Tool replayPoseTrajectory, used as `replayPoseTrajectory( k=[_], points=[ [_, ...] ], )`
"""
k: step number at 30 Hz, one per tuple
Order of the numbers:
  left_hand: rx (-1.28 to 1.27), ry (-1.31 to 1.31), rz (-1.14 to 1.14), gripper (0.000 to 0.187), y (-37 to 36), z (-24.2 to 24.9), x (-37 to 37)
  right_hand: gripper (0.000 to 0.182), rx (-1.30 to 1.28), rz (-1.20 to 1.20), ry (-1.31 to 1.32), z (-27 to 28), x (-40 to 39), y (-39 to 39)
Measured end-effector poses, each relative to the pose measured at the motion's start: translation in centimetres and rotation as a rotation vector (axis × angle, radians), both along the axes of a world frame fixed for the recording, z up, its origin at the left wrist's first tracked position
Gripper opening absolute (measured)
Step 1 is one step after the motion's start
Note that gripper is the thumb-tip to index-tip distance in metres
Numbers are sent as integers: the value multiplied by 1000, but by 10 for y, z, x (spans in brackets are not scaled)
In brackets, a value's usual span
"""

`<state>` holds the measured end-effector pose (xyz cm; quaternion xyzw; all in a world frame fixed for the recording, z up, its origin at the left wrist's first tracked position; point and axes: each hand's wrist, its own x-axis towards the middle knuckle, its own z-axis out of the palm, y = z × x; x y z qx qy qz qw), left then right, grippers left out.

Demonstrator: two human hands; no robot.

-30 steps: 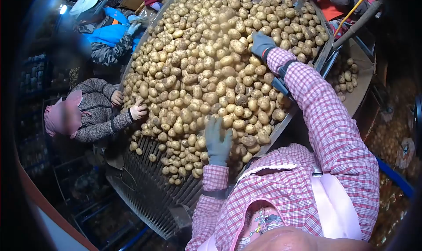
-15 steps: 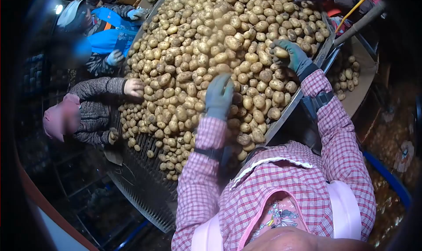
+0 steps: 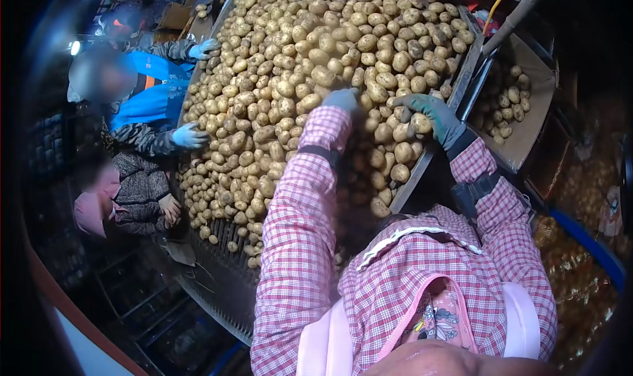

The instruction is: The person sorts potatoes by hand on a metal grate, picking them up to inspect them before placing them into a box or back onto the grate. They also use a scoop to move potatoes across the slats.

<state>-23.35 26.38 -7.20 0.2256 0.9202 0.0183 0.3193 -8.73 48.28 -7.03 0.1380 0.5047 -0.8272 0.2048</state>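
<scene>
A large heap of potatoes [image 3: 277,86] covers the sorting surface. My left hand [image 3: 341,100], in a grey-green glove, reaches onto the middle of the heap; its fingers are blurred and partly hidden among the potatoes. Near the right edge of the heap is my right hand [image 3: 432,117], in a green-grey glove, with its thumb and fingers round a potato [image 3: 421,123]. Both my sleeves are checked pink.
A metal rail [image 3: 422,181] borders the heap on the right, beside a cardboard box [image 3: 527,132] holding potatoes. At the left, a person in blue [image 3: 148,89] and a person in a pink cap [image 3: 92,211] stand by the heap. A pole [image 3: 517,17] slants at upper right.
My left hand has moved forward over the heap. My right hand has shifted slightly down in the view, still with a potato. The pink-capped person's arm has drawn back from the potatoes.
</scene>
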Motion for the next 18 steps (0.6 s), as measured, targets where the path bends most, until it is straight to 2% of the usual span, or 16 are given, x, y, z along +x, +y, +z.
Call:
replayPoseTrajectory(
  k=[2, 3, 4, 5, 6, 7, 8, 10, 12, 13, 14, 16, 17, 18],
  points=[
    [81, 63, 75, 54, -5, -1, 17, 32, 47, 32, 40, 1, 7, -1],
    [249, 60, 172, 57, -15, -2, 25, 33, 34, 35, 56, 1, 9, -3],
    [487, -90, 318, 55, -23, -3, 28, 34, 18, 36, 73, 2, 11, -6],
    [720, -247, 466, 54, -30, 1, 32, 36, 128, 66, 189, 9, 16, -9],
    [949, -405, 621, 53, -40, 5, 38, 37, 56, 95, 150, 7, 18, -11],
    [1018, -451, 662, 47, -50, 10, 41, 37, -17, 127, 113, 5, 19, -14],
    [1034, -556, 742, 43, -56, 29, 49, 38, -89, 161, 78, 4, 20, -18],
    [1209, -779, 898, 37, -72, 36, 67, 40, -119, 144, 67, 13, 22, -40],
    [1174, -425, 593, 32, -85, 21, 89, 41, -150, 154, 57, 32, 21, -60],
    [1162, -378, 608, 30, -92, 16, 100, 44, -251, 197, 57, 27, 21, -67],
    [1148, -331, 623, 28, -94, 20, 111, 44, -178, 166, 96, 32, 24, -76],
    [1149, -502, 989, 26, -82, 74, 138, 45, -31, 102, 169, 43, 32, -95],
    [1218, -509, 961, 25, -94, 65, 147, 46, -218, 204, 38, 15, 26, -99],
    [1209, -460, 958, 25, -101, 58, 157, 47, -190, 253, 69, 12, 30, -106]
  ],
)
